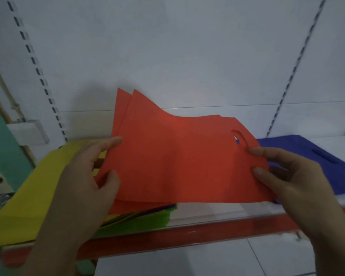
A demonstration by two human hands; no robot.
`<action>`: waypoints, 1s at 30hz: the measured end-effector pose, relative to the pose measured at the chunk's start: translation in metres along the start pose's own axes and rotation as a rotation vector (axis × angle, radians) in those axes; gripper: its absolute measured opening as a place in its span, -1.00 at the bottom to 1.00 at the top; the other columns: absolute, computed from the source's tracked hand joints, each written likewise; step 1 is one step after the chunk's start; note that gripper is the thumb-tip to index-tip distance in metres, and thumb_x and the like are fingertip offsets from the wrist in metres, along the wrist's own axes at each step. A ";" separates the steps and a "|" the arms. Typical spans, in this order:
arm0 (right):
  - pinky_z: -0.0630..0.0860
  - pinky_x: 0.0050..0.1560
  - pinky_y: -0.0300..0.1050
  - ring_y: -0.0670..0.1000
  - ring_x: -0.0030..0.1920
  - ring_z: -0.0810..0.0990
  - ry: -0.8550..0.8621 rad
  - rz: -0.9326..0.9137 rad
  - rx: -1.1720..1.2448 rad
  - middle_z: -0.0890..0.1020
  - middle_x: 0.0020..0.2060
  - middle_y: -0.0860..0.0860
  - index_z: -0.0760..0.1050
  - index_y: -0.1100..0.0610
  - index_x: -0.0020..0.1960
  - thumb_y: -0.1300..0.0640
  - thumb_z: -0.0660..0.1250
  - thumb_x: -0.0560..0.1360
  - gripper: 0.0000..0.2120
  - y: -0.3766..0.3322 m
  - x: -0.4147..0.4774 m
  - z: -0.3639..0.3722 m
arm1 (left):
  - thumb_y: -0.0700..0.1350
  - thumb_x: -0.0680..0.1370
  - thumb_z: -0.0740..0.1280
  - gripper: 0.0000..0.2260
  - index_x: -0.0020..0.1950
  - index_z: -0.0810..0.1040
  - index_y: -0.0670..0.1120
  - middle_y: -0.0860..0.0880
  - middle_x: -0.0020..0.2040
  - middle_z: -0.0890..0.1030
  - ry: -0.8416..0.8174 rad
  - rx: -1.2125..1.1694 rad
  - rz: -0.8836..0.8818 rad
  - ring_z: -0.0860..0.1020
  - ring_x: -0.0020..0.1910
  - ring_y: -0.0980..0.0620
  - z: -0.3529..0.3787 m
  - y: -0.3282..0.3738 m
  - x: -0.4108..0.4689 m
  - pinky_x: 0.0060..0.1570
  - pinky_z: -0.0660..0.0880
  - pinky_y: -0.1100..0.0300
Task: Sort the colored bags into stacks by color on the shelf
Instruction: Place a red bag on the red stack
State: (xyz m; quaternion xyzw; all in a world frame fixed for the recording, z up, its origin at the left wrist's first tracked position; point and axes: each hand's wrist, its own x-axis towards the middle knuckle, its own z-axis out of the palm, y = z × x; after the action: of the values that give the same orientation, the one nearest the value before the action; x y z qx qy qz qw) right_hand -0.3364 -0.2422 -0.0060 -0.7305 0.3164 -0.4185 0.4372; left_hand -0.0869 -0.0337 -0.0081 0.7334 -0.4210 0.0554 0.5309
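Note:
Two orange-red bags (177, 156) are lifted off the shelf (207, 212), their far corners tilted up. My left hand (88, 176) grips their left edge, thumb on top and fingers behind. My right hand (287, 176) pinches the right edge close to the cut-out handle. Under them lies a mixed pile showing orange, purple and green bags (143, 220). A yellow bag (28, 196) lies at the left. A blue bag (317, 160) lies flat on the right part of the shelf.
The shelf has a red front strip (187, 236) under a transparent rail. White back wall panels with slotted uprights (38, 70) rise behind. A white box (28, 132) hangs at the left wall. White floor tiles (187, 261) show below.

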 end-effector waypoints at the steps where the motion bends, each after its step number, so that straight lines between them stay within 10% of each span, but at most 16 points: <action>1: 0.64 -0.21 -0.24 -0.02 -0.19 0.73 0.019 0.001 -0.006 0.74 -0.12 -0.08 0.66 -0.07 0.10 0.35 0.41 0.50 -0.65 0.006 -0.001 -0.015 | -0.43 0.48 0.31 -0.40 0.22 0.53 0.26 0.16 0.16 0.59 -0.010 -0.015 0.021 0.58 0.00 0.22 0.012 0.009 -0.001 -0.22 0.49 0.46; 6: 0.60 -0.24 -0.29 -0.12 -0.25 0.69 0.145 0.011 -0.024 0.73 -0.10 -0.11 0.65 -0.09 0.07 0.43 0.36 0.50 -0.57 0.028 -0.009 -0.100 | -0.27 0.38 0.26 -0.44 0.27 0.54 0.22 0.18 0.26 0.54 -0.072 -0.080 0.115 0.59 0.10 0.12 0.084 0.066 -0.009 0.06 0.54 0.26; 11: 0.68 -0.12 0.02 0.04 -0.15 0.71 0.232 0.064 -0.063 0.72 -0.08 -0.06 0.65 -0.13 0.12 0.39 0.36 0.52 -0.57 0.053 -0.023 -0.194 | -0.29 0.36 0.25 -0.51 0.15 0.63 0.16 0.18 0.20 0.53 -0.116 -0.062 0.178 0.53 0.03 0.30 0.168 0.127 -0.022 -0.06 0.37 0.60; 18: 0.62 -0.13 -0.30 -0.17 0.00 0.62 0.387 0.123 -0.153 0.59 0.08 -0.29 0.58 -0.19 0.20 0.21 0.35 0.57 -0.66 0.088 -0.046 -0.324 | -0.16 0.50 0.27 -0.70 0.14 0.65 0.10 0.20 0.18 0.57 -0.136 -0.162 0.216 0.54 0.11 0.30 0.300 0.196 -0.048 0.08 0.37 0.54; 23: 0.61 0.15 0.15 0.03 0.15 0.61 0.553 0.182 -0.224 0.61 0.17 -0.12 0.57 -0.08 0.20 0.18 0.35 0.56 -0.73 0.113 -0.059 -0.396 | -0.36 0.55 0.28 -0.63 0.25 0.61 0.00 0.19 0.23 0.53 -0.268 -0.208 0.228 0.47 0.16 0.38 0.381 0.239 -0.062 0.07 0.31 0.62; 30: 0.57 0.21 0.23 0.05 0.16 0.59 0.690 0.216 -0.353 0.62 0.16 -0.08 0.54 -0.10 0.17 0.16 0.31 0.58 -0.77 0.154 -0.034 -0.462 | -0.42 0.47 0.28 -0.45 0.32 0.55 0.10 0.30 0.25 0.47 -0.391 -0.214 0.238 0.48 0.19 0.33 0.472 0.283 -0.054 0.05 0.37 0.57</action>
State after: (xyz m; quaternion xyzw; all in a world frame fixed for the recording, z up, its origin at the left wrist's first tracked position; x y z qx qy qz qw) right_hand -0.7772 -0.4509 -0.0333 -0.5735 0.5868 -0.5298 0.2145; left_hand -0.4856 -0.4167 -0.0323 0.6152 -0.6024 -0.0702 0.5037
